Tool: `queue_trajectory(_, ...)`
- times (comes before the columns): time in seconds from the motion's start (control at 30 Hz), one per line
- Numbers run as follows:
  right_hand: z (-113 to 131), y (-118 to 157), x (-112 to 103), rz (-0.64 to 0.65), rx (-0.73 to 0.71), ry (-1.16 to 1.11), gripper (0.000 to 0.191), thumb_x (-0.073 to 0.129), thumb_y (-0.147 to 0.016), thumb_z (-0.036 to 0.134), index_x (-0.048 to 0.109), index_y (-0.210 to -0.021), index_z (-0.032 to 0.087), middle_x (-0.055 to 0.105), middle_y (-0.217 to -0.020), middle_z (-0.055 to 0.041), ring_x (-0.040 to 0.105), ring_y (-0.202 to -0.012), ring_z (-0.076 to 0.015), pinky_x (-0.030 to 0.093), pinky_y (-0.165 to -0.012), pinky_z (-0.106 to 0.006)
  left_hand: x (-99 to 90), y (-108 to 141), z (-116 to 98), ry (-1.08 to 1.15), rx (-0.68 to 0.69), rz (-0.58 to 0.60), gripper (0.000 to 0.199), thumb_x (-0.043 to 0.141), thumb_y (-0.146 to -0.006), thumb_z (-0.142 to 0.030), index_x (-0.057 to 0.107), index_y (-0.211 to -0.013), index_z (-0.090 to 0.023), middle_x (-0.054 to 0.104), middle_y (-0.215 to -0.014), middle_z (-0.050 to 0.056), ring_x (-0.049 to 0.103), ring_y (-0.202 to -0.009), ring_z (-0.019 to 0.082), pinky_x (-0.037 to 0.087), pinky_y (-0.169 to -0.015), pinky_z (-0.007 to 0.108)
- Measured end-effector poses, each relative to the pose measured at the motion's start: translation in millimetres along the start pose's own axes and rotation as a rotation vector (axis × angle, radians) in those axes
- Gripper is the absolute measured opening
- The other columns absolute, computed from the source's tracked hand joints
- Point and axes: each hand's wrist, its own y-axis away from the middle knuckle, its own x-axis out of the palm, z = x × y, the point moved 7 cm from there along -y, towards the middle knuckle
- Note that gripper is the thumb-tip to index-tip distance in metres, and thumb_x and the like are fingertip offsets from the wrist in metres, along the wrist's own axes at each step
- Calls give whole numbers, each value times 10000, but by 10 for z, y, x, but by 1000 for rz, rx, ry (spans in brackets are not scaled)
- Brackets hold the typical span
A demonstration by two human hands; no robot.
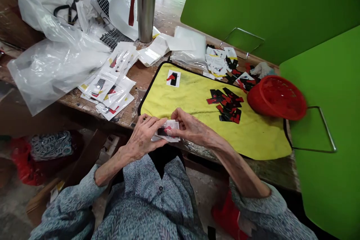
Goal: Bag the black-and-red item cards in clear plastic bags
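Observation:
Just over the table's front edge, my left hand [144,137] grips a small clear and white plastic packet [173,124], fingers behind and thumb below. My right hand [194,128] pinches the same packet from the other side, its thumb beside a black and red flat piece [163,131]. Whether that piece is fully inside the packet I cannot tell. Beyond my hands, on a yellow cloth [191,97], lie a pile of loose black and red pieces [226,105] and a white card [173,78] with one such piece on it.
Filled white packets [112,82] are heaped at left beside a crumpled plastic bag [56,63]. A steel flask [146,7] stands behind. A red basket [277,97] lies tilted at the cloth's right. Green panels [267,3] border the back and right.

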Motion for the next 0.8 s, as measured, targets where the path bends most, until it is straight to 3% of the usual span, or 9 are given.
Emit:
queue_trajectory(0.17, -91, 24, -37, 69, 28, -266, 393, 717, -748, 474, 452, -879, 214, 536, -754, 29, 480, -668, -132, 354, -575, -245, -15, 12, 43, 20, -11, -13, 507, 712, -790, -281, 536, -1250, -164, 688, -1041, 79, 618, -945, 236, 405, -891, 407)
queue_trajectory(0.4, -119, 22, -51, -76, -43, -189, 337, 687, -752, 465, 509, -688, 186, 462, -637, 34, 401, -595, -113, 310, -549, -250, 4, 3, 18, 44, 14, -31, 489, 702, -800, -286, 537, -1243, -161, 678, -1024, 80, 610, -926, 232, 414, -874, 399)
queue_trajectory(0.5, -122, 29, -69, -159, -59, -212, 304, 724, -732, 413, 521, -730, 187, 507, -681, 29, 439, -610, -112, 335, -563, -246, -16, 1, 19, 41, 10, -49, 489, 705, -797, -291, 536, -1235, -153, 676, -1008, 78, 608, -907, 229, 419, -869, 400)
queue_trajectory(0.67, -174, 19, 65, 30, -11, -365, 279, 666, -780, 422, 551, -753, 169, 537, -698, 19, 472, -614, -110, 365, -574, -242, -7, 4, -3, 53, 15, -55, 501, 698, -794, -280, 536, -1254, -161, 674, -1048, 85, 613, -944, 236, 422, -893, 403)
queue_trajectory(0.8, -204, -42, 125, 29, -38, -261, 252, 649, -784, 406, 569, -774, 168, 535, -713, 12, 447, -621, -116, 349, -549, -232, -10, -2, 16, 62, -47, 16, 524, 719, -782, -339, 546, -1240, -153, 673, -1057, 107, 605, -974, 264, 419, -913, 444)
